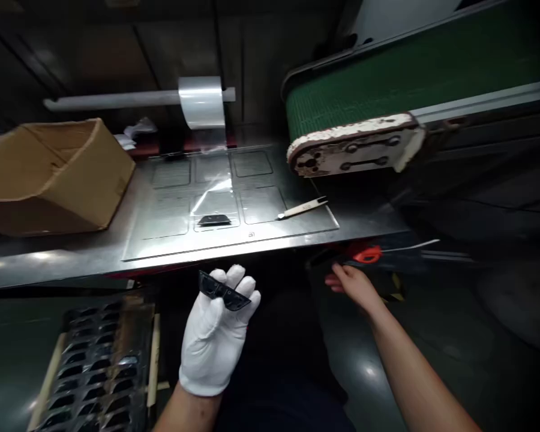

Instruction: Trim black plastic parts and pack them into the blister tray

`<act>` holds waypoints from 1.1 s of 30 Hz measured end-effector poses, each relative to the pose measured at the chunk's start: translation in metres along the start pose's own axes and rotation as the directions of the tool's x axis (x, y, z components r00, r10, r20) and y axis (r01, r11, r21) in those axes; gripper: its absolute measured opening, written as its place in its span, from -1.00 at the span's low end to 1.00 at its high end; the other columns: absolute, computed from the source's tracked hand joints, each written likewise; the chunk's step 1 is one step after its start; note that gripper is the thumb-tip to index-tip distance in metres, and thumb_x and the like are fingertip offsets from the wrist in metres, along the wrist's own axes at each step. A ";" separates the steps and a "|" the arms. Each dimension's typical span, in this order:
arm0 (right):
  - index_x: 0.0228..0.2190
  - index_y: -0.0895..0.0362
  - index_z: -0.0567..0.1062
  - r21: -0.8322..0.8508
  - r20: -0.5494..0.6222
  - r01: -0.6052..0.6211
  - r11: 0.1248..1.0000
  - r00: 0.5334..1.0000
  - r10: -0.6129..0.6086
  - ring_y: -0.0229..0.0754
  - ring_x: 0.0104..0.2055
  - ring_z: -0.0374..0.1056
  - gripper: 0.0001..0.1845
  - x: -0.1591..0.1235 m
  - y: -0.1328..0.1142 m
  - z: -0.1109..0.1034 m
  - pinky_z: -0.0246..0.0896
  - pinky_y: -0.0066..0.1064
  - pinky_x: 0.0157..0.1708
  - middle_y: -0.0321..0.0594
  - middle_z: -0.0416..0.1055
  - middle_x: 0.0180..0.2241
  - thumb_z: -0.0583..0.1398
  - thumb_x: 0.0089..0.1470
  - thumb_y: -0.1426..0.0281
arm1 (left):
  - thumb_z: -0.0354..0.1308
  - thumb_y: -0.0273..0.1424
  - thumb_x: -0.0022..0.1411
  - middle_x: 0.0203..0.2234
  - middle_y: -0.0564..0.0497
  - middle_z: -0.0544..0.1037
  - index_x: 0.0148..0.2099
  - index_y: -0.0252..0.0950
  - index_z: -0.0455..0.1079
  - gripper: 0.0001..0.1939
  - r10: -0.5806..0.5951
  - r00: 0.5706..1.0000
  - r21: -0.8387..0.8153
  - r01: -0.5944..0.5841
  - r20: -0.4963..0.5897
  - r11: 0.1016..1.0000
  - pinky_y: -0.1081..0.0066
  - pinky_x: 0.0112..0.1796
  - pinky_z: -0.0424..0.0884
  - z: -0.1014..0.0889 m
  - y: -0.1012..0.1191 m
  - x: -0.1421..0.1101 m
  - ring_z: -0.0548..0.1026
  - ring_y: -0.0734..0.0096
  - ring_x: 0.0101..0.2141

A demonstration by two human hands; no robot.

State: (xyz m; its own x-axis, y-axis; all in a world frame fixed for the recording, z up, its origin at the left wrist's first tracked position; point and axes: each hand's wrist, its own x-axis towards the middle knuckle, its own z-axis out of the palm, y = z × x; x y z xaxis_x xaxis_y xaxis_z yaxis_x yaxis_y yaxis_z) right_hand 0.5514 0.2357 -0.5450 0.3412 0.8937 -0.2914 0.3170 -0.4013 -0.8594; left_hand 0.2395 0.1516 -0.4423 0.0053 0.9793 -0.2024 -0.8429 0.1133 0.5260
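Note:
My left hand (216,339), in a white glove with the palm turned up, holds a small black plastic part (223,292) between thumb and fingers. The part is a narrow trapezoid with recesses, tilted down to the right. My right hand (353,287) is bare and sits just past the table's front edge, its fingers loosely bent and pointing left. Close above it is an orange, ring-like object (366,255), blurred, with a thin pale strip running right; contact is unclear. On the table lies a similar black part (214,220).
A light-handled tool (303,208) lies on the clear sheet over the metal table (360,227). Film hangs from a roll (201,99) behind. An open cardboard box (85,180) stands left, a green conveyor (387,78) right. A tray (87,366) of several black parts is lower left.

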 end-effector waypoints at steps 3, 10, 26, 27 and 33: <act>-0.30 0.15 0.66 0.030 0.334 0.106 0.994 0.936 -0.109 -0.17 -0.44 0.49 -0.62 -0.043 -0.047 0.024 0.39 -0.42 -0.51 -0.12 0.59 -0.43 0.33 0.13 0.07 | 0.34 -0.39 0.31 0.10 0.02 0.64 0.07 -0.05 0.60 -0.71 0.053 0.999 0.025 -0.053 -0.006 0.998 0.30 0.07 0.59 0.004 0.004 0.008 0.63 0.23 0.04; -0.13 0.16 0.59 0.249 0.477 0.786 0.566 0.409 -0.778 -0.30 -0.38 0.37 -0.84 -0.112 -0.172 0.074 0.28 -0.47 -0.38 -0.21 0.47 -0.34 0.22 0.31 0.41 | 0.41 -0.41 0.23 0.02 0.02 0.67 0.01 -0.08 0.62 -0.71 0.200 0.975 0.174 -0.181 -0.100 0.968 0.38 0.08 0.55 0.006 0.002 0.021 0.63 0.25 0.03; -0.29 0.16 0.51 0.023 0.619 0.923 0.385 0.289 -0.730 -0.36 -0.44 0.29 -0.93 -0.042 -0.242 0.128 0.11 -0.48 -0.43 -0.32 0.41 -0.42 0.20 0.25 0.46 | 0.37 -0.37 0.30 0.15 -0.08 0.60 0.24 -0.05 0.50 -0.52 0.245 0.966 0.564 -0.159 -0.079 0.810 0.29 0.12 0.56 -0.027 0.061 0.061 0.58 0.11 0.12; -0.28 0.17 0.51 -0.071 0.624 0.950 0.304 0.280 -0.729 -0.34 -0.43 0.31 -0.90 -0.030 -0.252 0.130 0.10 -0.45 -0.43 -0.30 0.44 -0.40 0.18 0.27 0.44 | 0.34 -0.37 0.33 0.15 -0.06 0.60 0.22 -0.04 0.51 -0.57 0.283 0.955 0.617 -0.174 -0.083 0.768 0.29 0.13 0.55 -0.026 0.070 0.064 0.57 0.13 0.13; -0.31 0.12 0.51 -0.466 0.782 0.879 -0.099 0.356 -0.512 -0.25 -0.50 0.29 -0.80 0.030 -0.288 0.167 -0.18 -0.35 -0.52 -0.30 0.52 -0.35 0.12 0.31 0.36 | 0.29 -0.32 0.37 0.02 0.02 0.68 0.09 -0.07 0.61 -0.74 0.429 0.894 0.830 -0.137 -0.132 0.540 0.31 0.11 0.59 -0.025 0.108 0.086 0.63 0.18 0.05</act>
State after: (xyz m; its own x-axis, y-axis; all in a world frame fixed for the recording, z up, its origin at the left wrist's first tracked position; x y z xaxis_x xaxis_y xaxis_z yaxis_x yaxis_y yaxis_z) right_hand 0.3227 0.4112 -0.3765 -0.7325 0.6807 0.0080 0.6807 0.7321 0.0249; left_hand 0.1359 0.2439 -0.4234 -0.4278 0.9016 -0.0644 -0.0095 0.0667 0.9977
